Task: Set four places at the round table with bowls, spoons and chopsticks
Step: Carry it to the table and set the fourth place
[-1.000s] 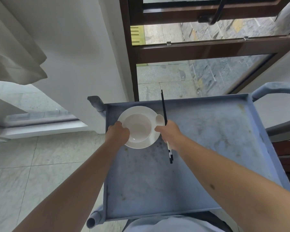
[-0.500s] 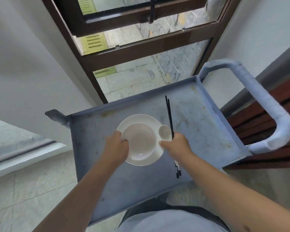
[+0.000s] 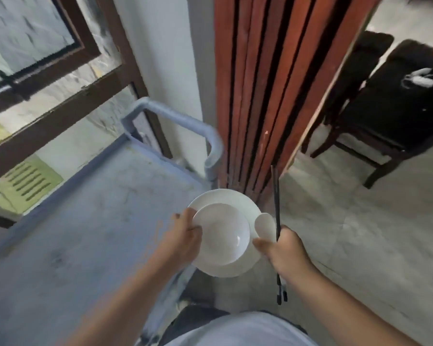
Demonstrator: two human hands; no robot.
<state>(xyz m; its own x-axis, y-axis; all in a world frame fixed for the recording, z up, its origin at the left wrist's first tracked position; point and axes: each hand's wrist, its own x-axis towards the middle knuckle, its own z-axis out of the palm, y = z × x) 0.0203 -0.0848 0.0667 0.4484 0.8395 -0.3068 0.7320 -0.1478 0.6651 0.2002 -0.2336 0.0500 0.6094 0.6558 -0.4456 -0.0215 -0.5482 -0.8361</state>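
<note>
Left of frame: scuffed blue-grey plastic cart tray (image 3: 80,221), looped handle (image 3: 185,126) toward centre. Centre, past the tray's right edge: left hand (image 3: 185,239) closed on the left rim of a round white ceramic plate (image 3: 238,267), thumb over the rim of the white ceramic bowl (image 3: 221,233) sitting empty on it. White ceramic spoon (image 3: 265,224) on the plate's right edge, pinned under the thumb of the right hand (image 3: 284,253). Same fist wrapped round a pair of black chopsticks (image 3: 276,208), near upright, above pale floor tiles. Upper right: dark wooden chair (image 3: 390,113).
</note>
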